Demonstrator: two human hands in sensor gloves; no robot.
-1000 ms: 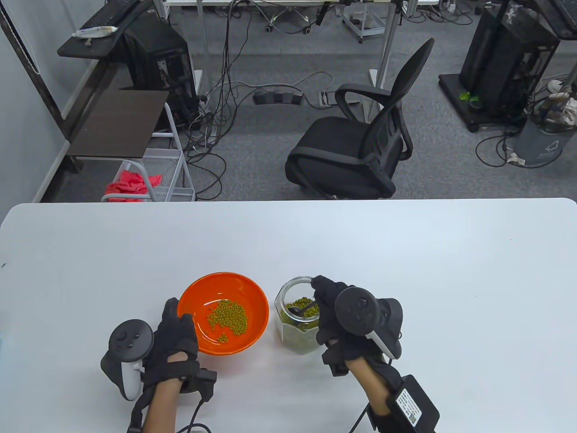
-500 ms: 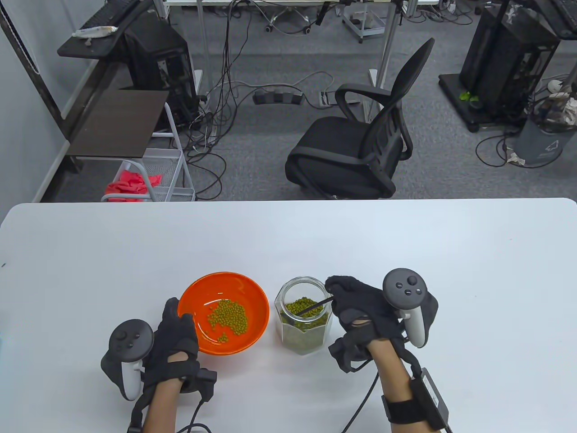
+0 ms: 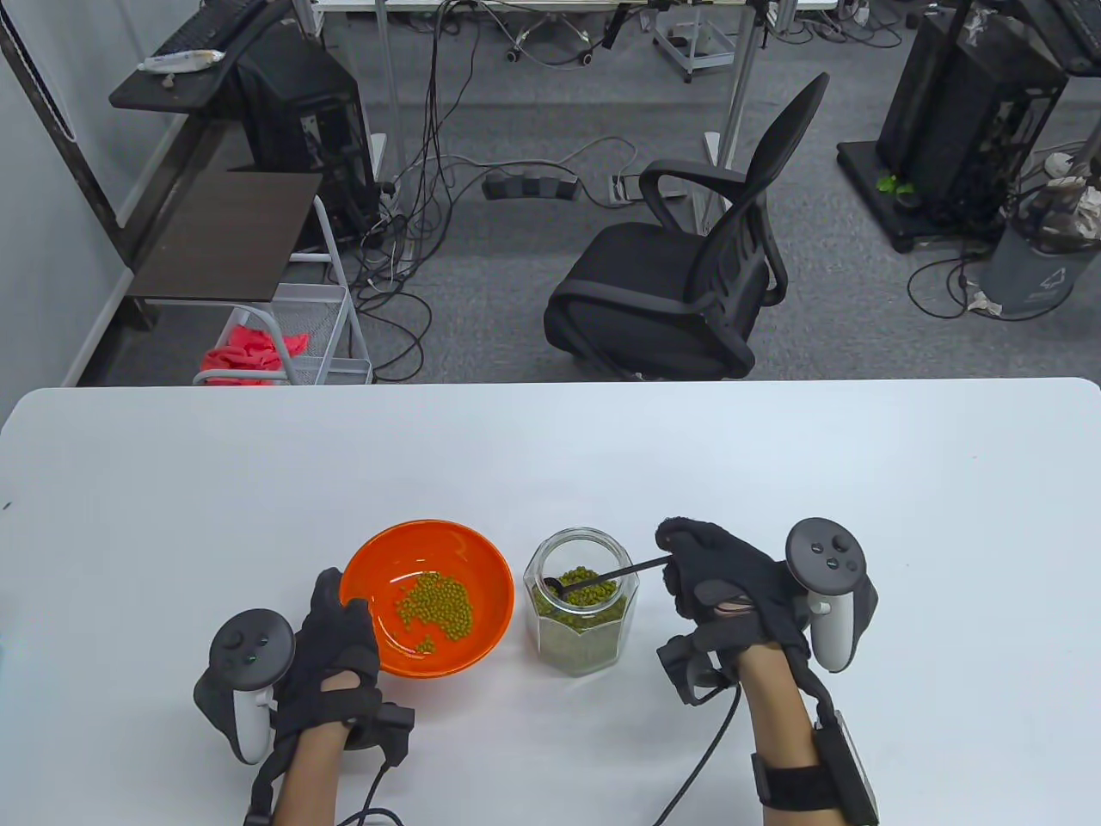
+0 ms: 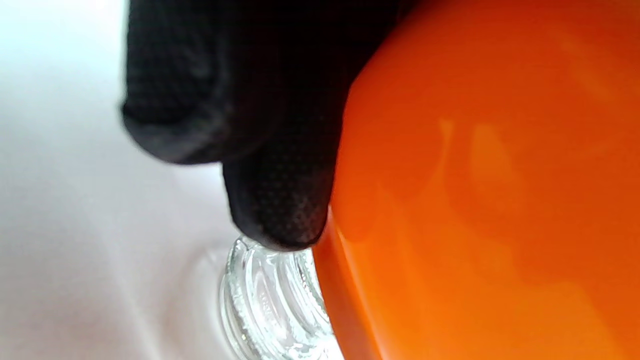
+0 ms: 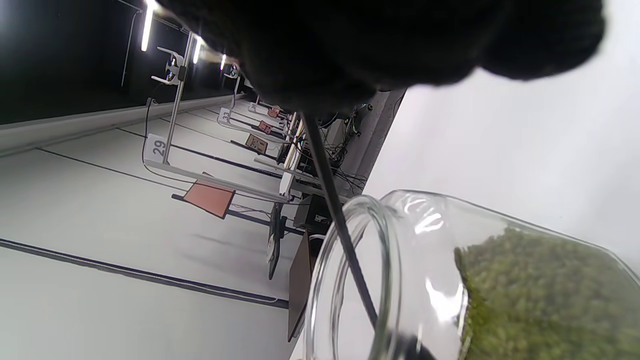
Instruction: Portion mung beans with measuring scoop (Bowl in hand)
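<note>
Two hands work low in the table view. I see my left hand [image 3: 331,650] gripping the near-left rim of the orange bowl [image 3: 427,597], mung beans [image 3: 434,607] inside it. My right hand [image 3: 731,594], lower right, pinches the scoop [image 3: 602,578] handle; its dark bowl sits inside the glass jar [image 3: 581,602] just right of the orange one.

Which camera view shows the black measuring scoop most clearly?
The table view: the scoop shows whole, head in the jar, handle held by the right hand. The right wrist view shows only its handle; the left wrist view shows none.
</note>
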